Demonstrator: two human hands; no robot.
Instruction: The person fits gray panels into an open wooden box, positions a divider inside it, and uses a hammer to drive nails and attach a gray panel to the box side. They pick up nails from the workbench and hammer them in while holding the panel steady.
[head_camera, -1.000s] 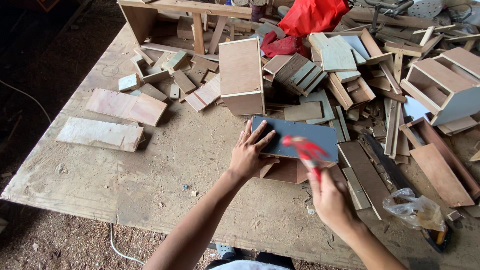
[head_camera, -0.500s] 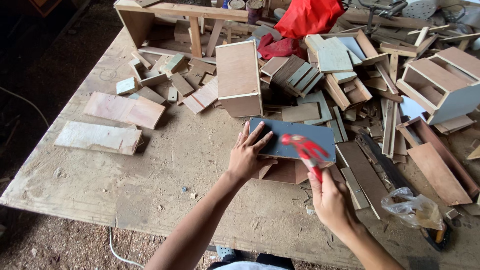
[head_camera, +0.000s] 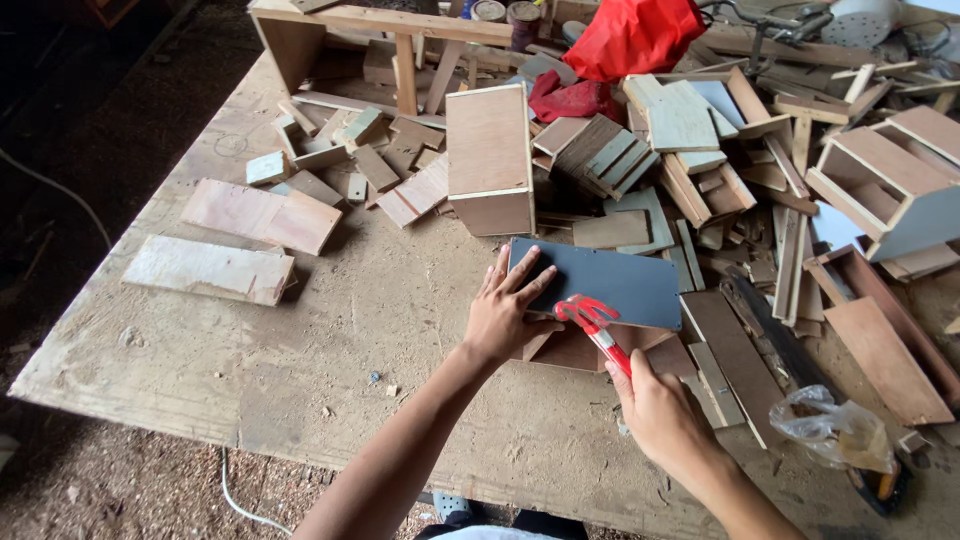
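The left hand (head_camera: 500, 312) presses flat, fingers spread, on a dark panel (head_camera: 600, 283) (near the bench's (head_camera: 300, 330) front edge); the right hand (head_camera: 660, 415) grips a red hammer (head_camera: 592, 322) over it.

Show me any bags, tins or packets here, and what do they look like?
Clear crumpled plastic bag: bench's near right edge, see-through, something yellowish inside.
Red plastic bag: far side, bright red, bulging.
Two round tins: far edge beside it, brownish; lettering too small to tell.

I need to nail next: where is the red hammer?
In the head view, right of centre: the right hand holds the red hammer, its head at the dark panel's near edge.
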